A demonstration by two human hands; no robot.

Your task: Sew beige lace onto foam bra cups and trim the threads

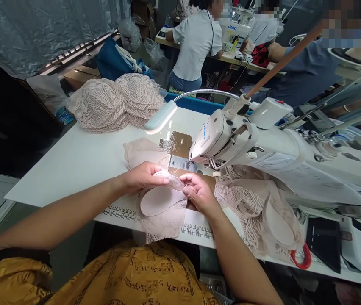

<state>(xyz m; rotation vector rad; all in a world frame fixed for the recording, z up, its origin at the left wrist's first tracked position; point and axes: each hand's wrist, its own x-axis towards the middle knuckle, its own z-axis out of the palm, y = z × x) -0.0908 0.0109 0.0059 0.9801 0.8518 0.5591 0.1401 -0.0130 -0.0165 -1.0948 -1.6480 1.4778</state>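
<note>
My left hand [142,176] pinches the upper edge of a pale pink lace bra cup piece [161,207], fingers pressed on the fabric. My right hand [198,190] grips the same edge from the right, fingers curled on it. The piece lies at the table's front edge, partly hanging over a printed ruler strip [196,231]. Just behind the hands stands a white sewing machine [231,135] with its needle area over a metal plate [180,163]. Another pale cup [142,152] lies left of the plate.
A heap of lace cups [117,101] sits at the table's back left. More lace pieces [256,207] lie under the machine arm at right, with red-handled scissors [301,256]. A gooseneck lamp [161,116] shines over the plate. People in white shirts work at tables behind.
</note>
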